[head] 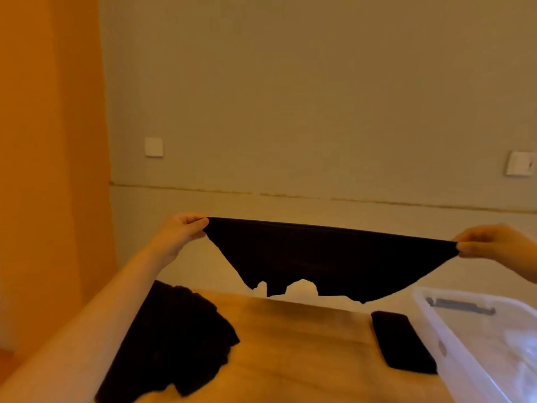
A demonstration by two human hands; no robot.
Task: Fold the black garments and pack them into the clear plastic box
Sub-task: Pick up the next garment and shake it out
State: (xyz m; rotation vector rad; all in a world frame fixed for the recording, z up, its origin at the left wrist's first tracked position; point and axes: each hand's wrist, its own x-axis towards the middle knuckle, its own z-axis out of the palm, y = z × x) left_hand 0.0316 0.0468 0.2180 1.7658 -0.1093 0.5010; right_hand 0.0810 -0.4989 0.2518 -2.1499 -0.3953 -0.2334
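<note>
Hands, left point(186, 228) and right point(491, 241), pinch black garment point(325, 257) corners, stretched taut

Between the two pinching hands hangs a garment point(325, 257) of matt black cloth. Below the grip — a smooth wooden table point(305, 344); beside it, a clear glossy plastic box point(453, 344).

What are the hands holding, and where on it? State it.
Black garment, stretched in the air: left hand pinches its upper left corner, right hand its upper right corner.

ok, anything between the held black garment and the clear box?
Nothing visible. Both hands, left hand and right hand, hold the garment stretched in the air; the clear box sits open below right.
</note>
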